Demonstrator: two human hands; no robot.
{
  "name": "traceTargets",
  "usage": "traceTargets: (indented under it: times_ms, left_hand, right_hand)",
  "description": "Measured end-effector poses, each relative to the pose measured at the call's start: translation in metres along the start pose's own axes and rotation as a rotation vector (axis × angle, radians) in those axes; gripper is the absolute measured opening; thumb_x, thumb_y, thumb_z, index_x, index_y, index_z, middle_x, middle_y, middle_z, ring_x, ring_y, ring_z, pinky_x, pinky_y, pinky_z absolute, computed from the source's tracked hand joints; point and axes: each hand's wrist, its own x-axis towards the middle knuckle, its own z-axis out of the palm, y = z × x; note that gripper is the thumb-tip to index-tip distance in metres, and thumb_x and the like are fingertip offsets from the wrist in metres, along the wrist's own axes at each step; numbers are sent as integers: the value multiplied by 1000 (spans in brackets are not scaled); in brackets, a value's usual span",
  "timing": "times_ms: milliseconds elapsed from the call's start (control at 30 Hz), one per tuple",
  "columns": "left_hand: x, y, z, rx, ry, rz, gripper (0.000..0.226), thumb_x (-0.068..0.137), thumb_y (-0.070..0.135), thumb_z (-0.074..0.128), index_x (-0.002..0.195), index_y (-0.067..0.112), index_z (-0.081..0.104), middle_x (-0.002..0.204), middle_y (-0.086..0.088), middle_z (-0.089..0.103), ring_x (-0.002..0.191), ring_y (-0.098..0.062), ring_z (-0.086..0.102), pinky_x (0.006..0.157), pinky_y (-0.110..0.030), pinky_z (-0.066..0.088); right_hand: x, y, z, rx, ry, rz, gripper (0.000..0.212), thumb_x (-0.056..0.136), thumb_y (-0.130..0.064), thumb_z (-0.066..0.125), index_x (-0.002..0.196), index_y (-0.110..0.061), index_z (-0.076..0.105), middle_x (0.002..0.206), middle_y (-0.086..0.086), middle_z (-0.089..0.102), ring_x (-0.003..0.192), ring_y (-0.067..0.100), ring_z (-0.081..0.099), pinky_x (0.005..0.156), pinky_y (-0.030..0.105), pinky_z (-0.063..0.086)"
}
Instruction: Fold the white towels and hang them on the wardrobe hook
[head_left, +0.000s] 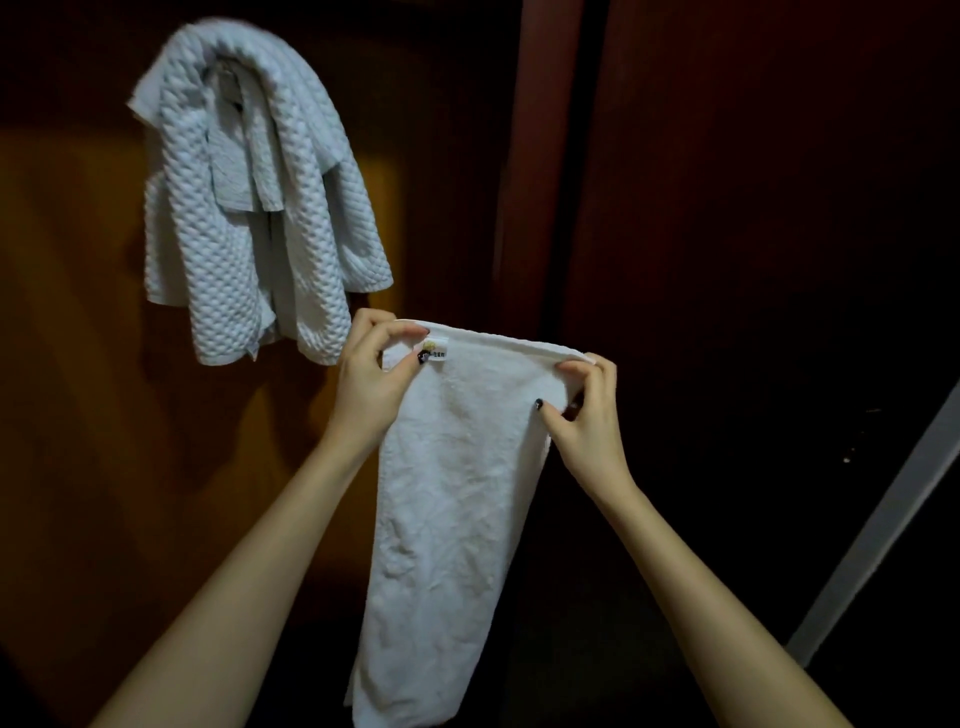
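Observation:
A plain white towel hangs lengthwise in front of me, folded into a long narrow strip with a small label near its top left corner. My left hand pinches the top left corner by the label. My right hand pinches the top right corner. Up and to the left, a quilted white towel is draped over a hook on the dark wooden wardrobe door. The hook itself is hidden under that cloth.
A vertical wooden post divides the wardrobe door from a darker panel on the right. A pale grey bar slants across the lower right. The surroundings are dim.

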Motion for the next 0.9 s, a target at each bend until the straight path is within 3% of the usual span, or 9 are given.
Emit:
traceTargets:
  times_ms: [67,133,200,267,333,433,600,767,900]
  left_hand:
    - [3,0,-3,-8,-2,-13,14,82,2,71,96,6,68,92,3,46,86,5,49,75,-7,36]
    - [5,-2,-8,-12,4,-21,14,83,4,71,95,9,67,93,1,48,86,5,49,73,-7,36]
    - [7,-6,-13,-15,7,-32,14,84,5,70,95,13,67,93,6,48,87,6,49,74,-6,36]
    - [7,-12,-16,-13,12,-59,15,84,8,70,95,17,66,94,11,48,88,7,50,73,-6,36]
    - [7,-17,-17,-12,22,-81,15,84,9,71,95,19,66,93,12,49,86,8,49,72,-7,36]
    - [3,-22,-12,3,9,-82,17,83,5,71,94,18,67,92,11,49,85,8,49,71,-5,35]
    - [-9,-25,-3,88,-76,-76,10,83,3,70,92,7,68,93,-3,50,86,8,50,75,-3,35]
    - [-21,-18,10,114,-105,-124,13,82,2,70,95,5,70,95,-4,51,83,3,47,74,-2,34]
    - [-33,-7,27,77,-170,-180,21,80,-2,68,98,9,73,94,-3,53,79,-8,49,65,-7,36]
  right_hand:
    - [4,-5,1,2,16,-26,39,83,1,64,118,-8,51,128,4,36,117,7,44,88,17,43]
    - [7,-10,-2,-5,8,-70,38,84,1,64,118,-9,52,127,3,37,119,-3,39,96,11,37]
    - [10,-13,-7,-13,-39,-103,38,85,0,65,119,-10,53,125,-1,38,116,-9,39,97,19,42]
    - [13,-15,-12,5,-95,-101,38,85,-1,67,119,-13,57,120,-4,43,110,-2,47,87,23,48]
    - [14,-17,-14,53,-105,-85,35,85,0,68,114,-19,64,110,0,54,96,5,54,75,16,47]
    - [11,-16,-15,147,-73,-3,33,86,1,68,104,-27,70,93,7,61,79,18,57,60,17,47]
    - [6,-6,-20,189,-91,79,33,91,0,62,118,-19,67,91,-3,59,67,0,57,58,16,49]
    - [-5,-3,-17,-123,-50,-8,40,87,3,60,122,-15,68,101,-1,63,85,6,59,73,24,49]
    - [-20,-18,5,-118,-36,-45,44,84,6,58,123,-11,67,99,5,65,86,15,62,76,24,50]
